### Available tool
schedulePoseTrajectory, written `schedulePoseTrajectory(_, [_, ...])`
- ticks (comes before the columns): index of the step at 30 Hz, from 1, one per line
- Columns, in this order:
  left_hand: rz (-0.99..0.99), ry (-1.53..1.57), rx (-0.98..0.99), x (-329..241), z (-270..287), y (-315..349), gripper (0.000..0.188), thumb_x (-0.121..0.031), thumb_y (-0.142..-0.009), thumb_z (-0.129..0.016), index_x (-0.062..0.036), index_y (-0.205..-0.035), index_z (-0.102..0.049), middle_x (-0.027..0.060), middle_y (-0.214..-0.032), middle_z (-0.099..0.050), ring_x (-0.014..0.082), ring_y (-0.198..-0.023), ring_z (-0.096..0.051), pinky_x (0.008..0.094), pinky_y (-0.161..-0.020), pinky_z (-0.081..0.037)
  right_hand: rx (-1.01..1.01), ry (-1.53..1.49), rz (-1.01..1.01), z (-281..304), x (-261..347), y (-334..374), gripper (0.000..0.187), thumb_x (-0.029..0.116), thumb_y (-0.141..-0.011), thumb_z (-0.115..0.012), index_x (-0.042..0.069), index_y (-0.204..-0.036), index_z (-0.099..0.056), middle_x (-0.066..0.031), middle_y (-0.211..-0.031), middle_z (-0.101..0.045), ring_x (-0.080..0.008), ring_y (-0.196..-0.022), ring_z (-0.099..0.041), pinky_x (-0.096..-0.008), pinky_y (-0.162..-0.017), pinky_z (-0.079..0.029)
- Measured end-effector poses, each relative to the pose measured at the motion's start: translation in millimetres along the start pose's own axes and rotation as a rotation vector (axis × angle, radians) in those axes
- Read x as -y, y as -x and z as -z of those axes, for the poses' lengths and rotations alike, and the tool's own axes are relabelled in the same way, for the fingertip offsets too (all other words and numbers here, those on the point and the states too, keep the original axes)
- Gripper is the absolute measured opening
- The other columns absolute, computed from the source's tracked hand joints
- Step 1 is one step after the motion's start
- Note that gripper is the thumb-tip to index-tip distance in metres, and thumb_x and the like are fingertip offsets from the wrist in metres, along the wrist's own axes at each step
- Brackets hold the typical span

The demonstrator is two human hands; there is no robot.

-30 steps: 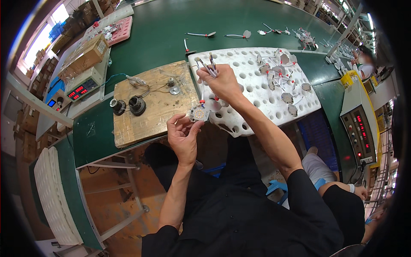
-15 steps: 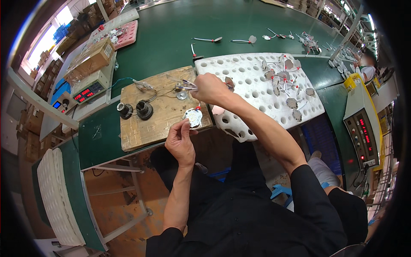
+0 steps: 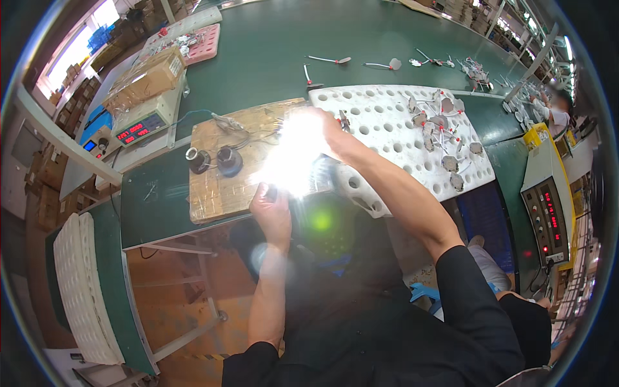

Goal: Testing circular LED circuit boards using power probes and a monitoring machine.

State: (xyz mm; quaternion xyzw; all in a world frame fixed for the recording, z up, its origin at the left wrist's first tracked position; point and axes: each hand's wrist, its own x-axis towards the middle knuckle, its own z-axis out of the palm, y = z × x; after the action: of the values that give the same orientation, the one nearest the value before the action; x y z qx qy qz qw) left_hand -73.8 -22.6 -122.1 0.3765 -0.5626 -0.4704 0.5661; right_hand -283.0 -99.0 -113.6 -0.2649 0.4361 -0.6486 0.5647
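A small LED board shines brilliantly over the wooden board, and its glare washes out its outline. My left hand pinches the near edge of it with thumb and fingers. On the far side, my right hand is closed around thin test leads; the glare covers their tips and most of the fingers. Whether the leads touch the LED board is hidden. Two black lamp sockets stand on the wood to the left, near a cable clip.
A white foam tray with holes holds several wired discs at right. Loose wired pieces lie on the green table. A power meter with red digits stands at left; another instrument is at right. A person sits far right.
The LED board has gone from unlit to glaring white. The meter's digits on the left differ. Both hands stay nearly in place, while the whole view has shifted slightly.
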Motion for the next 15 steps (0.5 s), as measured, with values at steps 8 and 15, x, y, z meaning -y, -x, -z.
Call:
schedulePoseTrajectory(8, [0.116,-0.005,-0.11,38,15,2,0.019,-0.001,-0.087,-0.066,0.0051,-0.105,-0.062,0.0042,-0.09,-0.067,0.01,-0.077,-0.061,0.025,-0.071,-0.05,-0.029,1.374,0.422,-16,-11,-5,0.02,0.005,-0.081,-0.052,-0.006,-0.086,-0.068,-0.0272,-0.085,-0.067,-0.0427,-0.082,-0.067,-0.0468,-0.072,-0.056])
schedulePoseTrajectory(15, [0.201,0.462,-0.066,23,12,3,0.015,0.001,-0.089,-0.065,0.0041,-0.104,-0.062,0.0059,-0.09,-0.068,0.0094,-0.076,-0.064,0.0224,-0.065,-0.054,0.022,1.87,0.383,-48,14,18,0.019,0.005,-0.082,-0.052,-0.007,-0.083,-0.067,-0.0292,-0.084,-0.066,-0.0439,-0.081,-0.067,-0.0475,-0.072,-0.055])
